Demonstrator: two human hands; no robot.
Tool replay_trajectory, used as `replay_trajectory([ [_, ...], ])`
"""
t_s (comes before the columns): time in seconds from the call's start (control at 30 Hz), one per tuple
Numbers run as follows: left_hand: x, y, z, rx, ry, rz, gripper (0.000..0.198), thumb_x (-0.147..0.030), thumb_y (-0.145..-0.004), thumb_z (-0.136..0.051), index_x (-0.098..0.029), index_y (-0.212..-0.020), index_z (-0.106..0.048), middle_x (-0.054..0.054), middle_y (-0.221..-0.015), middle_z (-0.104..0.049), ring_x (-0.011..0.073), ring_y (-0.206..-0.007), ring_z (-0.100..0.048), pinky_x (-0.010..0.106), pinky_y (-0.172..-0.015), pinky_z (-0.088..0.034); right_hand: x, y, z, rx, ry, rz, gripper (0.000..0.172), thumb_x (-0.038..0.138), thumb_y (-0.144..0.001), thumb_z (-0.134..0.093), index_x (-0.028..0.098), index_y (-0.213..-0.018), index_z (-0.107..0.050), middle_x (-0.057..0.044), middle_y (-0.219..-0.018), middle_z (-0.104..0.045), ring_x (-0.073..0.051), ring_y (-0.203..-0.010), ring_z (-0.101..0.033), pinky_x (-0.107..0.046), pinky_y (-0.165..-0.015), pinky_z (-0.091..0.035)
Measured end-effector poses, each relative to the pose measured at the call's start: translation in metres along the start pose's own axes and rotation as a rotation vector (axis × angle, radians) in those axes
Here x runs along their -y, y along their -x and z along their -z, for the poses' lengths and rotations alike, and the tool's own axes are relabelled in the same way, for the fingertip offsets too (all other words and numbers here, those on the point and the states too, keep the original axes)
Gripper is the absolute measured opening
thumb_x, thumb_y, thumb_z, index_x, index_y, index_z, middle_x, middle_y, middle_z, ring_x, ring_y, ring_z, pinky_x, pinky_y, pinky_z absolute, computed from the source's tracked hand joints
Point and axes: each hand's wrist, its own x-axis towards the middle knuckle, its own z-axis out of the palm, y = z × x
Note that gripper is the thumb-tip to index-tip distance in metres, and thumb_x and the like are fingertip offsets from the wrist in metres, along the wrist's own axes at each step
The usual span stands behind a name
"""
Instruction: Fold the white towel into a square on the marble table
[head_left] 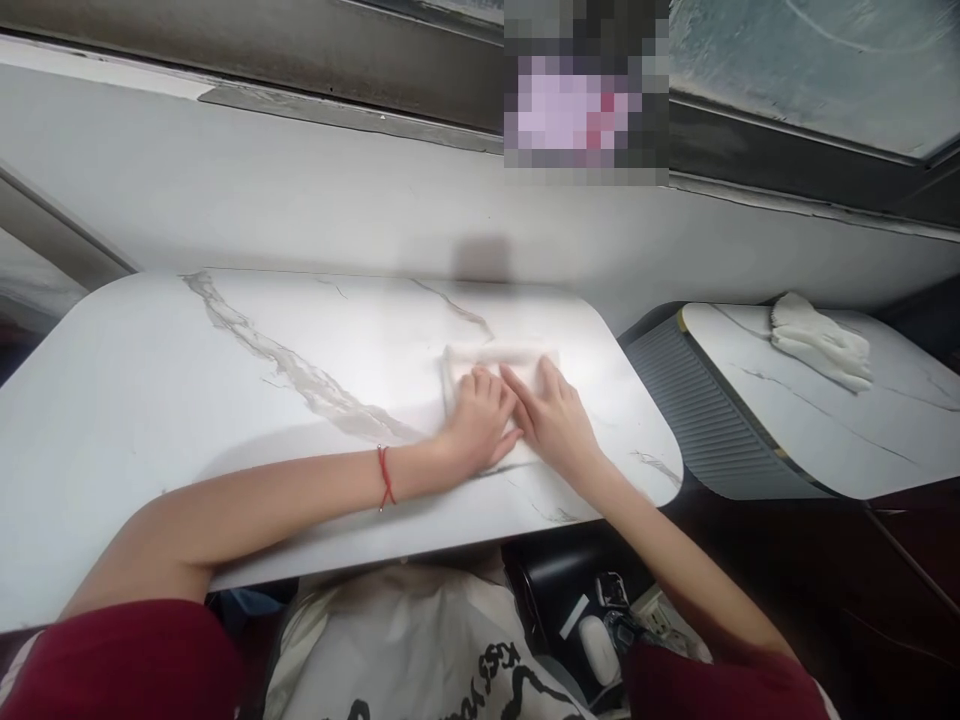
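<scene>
Pressing: your 2 hands lie flat on a folded white cloth (501, 372) at the center of the frame, on the marble table (225, 400).
Step in hand: I judge you are smoothing or flattening a fold of the cloth; the far edge looks already folded into a thick band.
Next move: it seems to call for an even push of both palms, so the layers stay aligned and the cloth does not slide on the smooth table.
Left hand (480, 420): palm down, fingers extended and close together, pointing to the upper right of the frame; it grips nothing, it only presses on the left part of the cloth.
Right hand (559, 420): palm down too, fingers stretched toward the upper left; it is open and flat, holding nothing, on the right part of the cloth.
Hands together: the 2 index fingers nearly meet, so the hands make a narrow wedge shape.
Arms: your left forearm lies across the table from the lower left, with a red bracelet (385, 477) at the wrist; your right forearm comes from the lower right, over the table edge.
Cloth position: right of center on the table, near its right rounded end, mostly hidden under your hands.
Nearby: a second small table (825, 430) stands at the right, with a white glove (821, 342) on it, well apart from your hands.
</scene>
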Motion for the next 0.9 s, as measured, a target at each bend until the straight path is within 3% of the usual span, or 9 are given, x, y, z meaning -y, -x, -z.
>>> replay_trajectory([
  [0.27, 0.076, -0.039, -0.037, -0.042, 0.217, 0.075, 0.066, -0.045, -0.104, -0.045, 0.002, -0.152, -0.042, 0.031, -0.157, -0.042, 0.0400, -0.150, -0.037, 0.050, -0.119, -0.031, 0.005, -0.089, -0.026, 0.064, 0.025, -0.030, 0.052, 0.031, -0.107, -0.033, 0.022, -0.156, -0.048, -0.026, -0.158, -0.043, -0.042, -0.145, -0.042, -0.052, -0.105, -0.044],
  [0.53, 0.152, -0.046, -0.064, -0.081, 0.340, 0.164, 0.074, -0.056, -0.102, -0.046, -0.008, -0.157, -0.037, 0.027, -0.169, -0.021, 0.0384, -0.159, -0.012, 0.054, -0.125, -0.021, 0.037, -0.155, -0.037, 0.064, 0.062, -0.030, 0.054, 0.033, -0.108, -0.027, 0.023, -0.158, -0.044, -0.026, -0.155, -0.045, -0.040, -0.139, -0.045, -0.048, -0.105, -0.038],
  [0.7, 0.174, -0.046, -0.073, -0.127, 0.347, 0.192, 0.073, -0.057, -0.101, -0.046, -0.010, -0.156, -0.038, 0.028, -0.168, -0.022, 0.0396, -0.159, -0.015, 0.056, -0.124, -0.021, 0.046, -0.178, -0.043, 0.058, 0.037, -0.006, 0.056, 0.032, -0.107, -0.023, 0.022, -0.159, -0.042, -0.027, -0.151, -0.046, -0.038, -0.127, -0.052, -0.047, -0.101, -0.038],
  [0.9, 0.178, -0.048, -0.075, -0.124, 0.361, 0.186, 0.073, -0.056, -0.099, -0.047, -0.011, -0.156, -0.038, 0.027, -0.168, -0.023, 0.0392, -0.158, -0.016, 0.056, -0.123, -0.021, 0.045, -0.181, -0.048, 0.037, 0.017, 0.009, 0.057, 0.032, -0.106, -0.024, 0.018, -0.158, -0.043, -0.029, -0.147, -0.047, -0.039, -0.121, -0.053, -0.049, -0.097, -0.038],
])
